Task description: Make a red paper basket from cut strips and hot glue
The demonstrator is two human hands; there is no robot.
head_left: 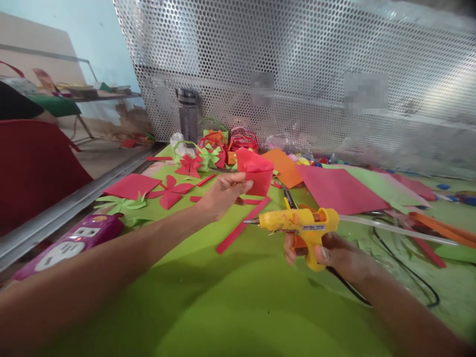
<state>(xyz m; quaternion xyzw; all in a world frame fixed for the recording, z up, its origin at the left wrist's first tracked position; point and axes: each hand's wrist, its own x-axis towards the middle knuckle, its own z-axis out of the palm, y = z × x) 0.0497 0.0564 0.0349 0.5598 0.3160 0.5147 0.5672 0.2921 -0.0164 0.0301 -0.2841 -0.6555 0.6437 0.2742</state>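
Observation:
My left hand [223, 193] pinches a folded red paper piece [256, 171] and holds it up above the green paper sheet [238, 297]. My right hand [327, 253] grips the handle of a yellow glue gun [303, 225], a finger on its orange trigger. The gun's nozzle points left, just below and apart from the red paper. A clear glue stick [394, 229] juts from the gun's back to the right. A loose red paper strip [241, 225] lies on the green sheet under the nozzle.
Red and green paper flowers [171, 191] and finished paper baskets [213, 144] lie at the back left. Pink [338, 191], orange and green sheets spread to the right. A purple power strip [70, 243] sits at the left edge. The gun's black cable [409, 270] loops right. A perforated metal panel [297, 74] stands behind.

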